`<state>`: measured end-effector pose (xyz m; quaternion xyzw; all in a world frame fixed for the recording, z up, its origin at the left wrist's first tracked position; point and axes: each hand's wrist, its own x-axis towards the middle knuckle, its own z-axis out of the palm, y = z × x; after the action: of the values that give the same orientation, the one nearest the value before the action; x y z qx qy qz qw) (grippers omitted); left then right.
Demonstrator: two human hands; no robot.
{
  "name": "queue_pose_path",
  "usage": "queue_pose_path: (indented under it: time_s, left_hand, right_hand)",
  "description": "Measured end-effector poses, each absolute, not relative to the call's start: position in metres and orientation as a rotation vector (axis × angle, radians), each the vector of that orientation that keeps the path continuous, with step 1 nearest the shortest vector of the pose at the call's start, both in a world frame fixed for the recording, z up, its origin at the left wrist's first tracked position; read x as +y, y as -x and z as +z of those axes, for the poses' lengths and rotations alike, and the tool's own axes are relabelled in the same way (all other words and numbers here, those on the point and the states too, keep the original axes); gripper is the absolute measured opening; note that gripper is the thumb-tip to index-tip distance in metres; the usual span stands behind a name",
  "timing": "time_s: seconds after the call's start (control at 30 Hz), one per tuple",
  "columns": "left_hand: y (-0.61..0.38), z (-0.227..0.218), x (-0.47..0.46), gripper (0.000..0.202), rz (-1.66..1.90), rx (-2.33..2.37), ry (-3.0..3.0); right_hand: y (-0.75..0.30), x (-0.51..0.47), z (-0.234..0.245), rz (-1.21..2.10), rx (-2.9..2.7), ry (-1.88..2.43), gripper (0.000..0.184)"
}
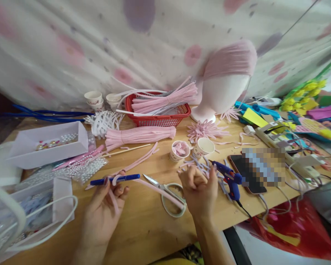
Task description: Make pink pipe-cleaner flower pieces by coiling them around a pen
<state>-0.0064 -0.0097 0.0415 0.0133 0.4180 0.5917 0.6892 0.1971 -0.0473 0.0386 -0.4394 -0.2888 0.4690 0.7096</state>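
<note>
My left hand [107, 206] grips a blue pen [131, 177] held level, with a pink pipe cleaner [114, 200] looped round it and its tail hanging over the palm. My right hand [198, 191] is closed with its fingers curled in and thumb raised; whatever it may hold is hidden. Beside it lie white-handled scissors [165, 193], blades toward my left hand. Another length of pink pipe cleaner [157, 190] crosses the scissors. A blue glue gun [230, 176] rests just right of my right hand, among lilac pipe cleaner pieces [200, 163].
Behind are a pink pipe cleaner bundle [140, 135], a red basket [157, 119] of more stems, two paper cups [179, 151], and a foam head [223, 88] in a pink cap. White boxes [49, 143] stand left; a phone [246, 175] and power strip [281, 143] lie right.
</note>
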Motion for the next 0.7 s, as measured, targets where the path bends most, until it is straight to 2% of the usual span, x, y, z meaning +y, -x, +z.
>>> queue_pose_path:
  time_s: [0.03, 0.13, 0.17, 0.33, 0.43, 0.6, 0.7]
  left_hand:
    - [0.007, 0.041, -0.011, 0.006, 1.317, 0.931, -0.039]
    - [0.007, 0.039, -0.013, 0.012, 1.287, 0.932, -0.043]
    - [0.007, 0.039, -0.013, 0.015, 1.278, 0.937, -0.039]
    - [0.001, 0.038, -0.014, 0.027, 1.208, 0.938, -0.029]
    - [-0.006, 0.036, -0.018, 0.031, 1.140, 0.888, -0.118]
    - [-0.015, 0.040, -0.027, 0.028, 1.044, 0.883, -0.477]
    - [-0.014, 0.044, -0.031, 0.030, 0.999, 0.931, -0.603]
  right_hand:
    - [-0.200, -0.048, 0.042, 1.011, -0.723, 0.976, 0.067]
    - [-0.215, -0.057, 0.053, 0.964, -1.047, 0.987, 0.096]
    - [-0.221, -0.059, 0.057, 0.946, -1.146, 0.992, 0.093]
    - [-0.231, -0.059, 0.060, 0.714, -1.459, 1.148, 0.044]
    - [-0.211, -0.058, 0.053, 0.872, -1.540, 1.188, 0.052]
    - [-0.173, -0.064, 0.041, 1.114, -1.418, 1.361, 0.030]
    - [-0.168, -0.066, 0.038, 1.151, -1.246, 1.370, 0.026]
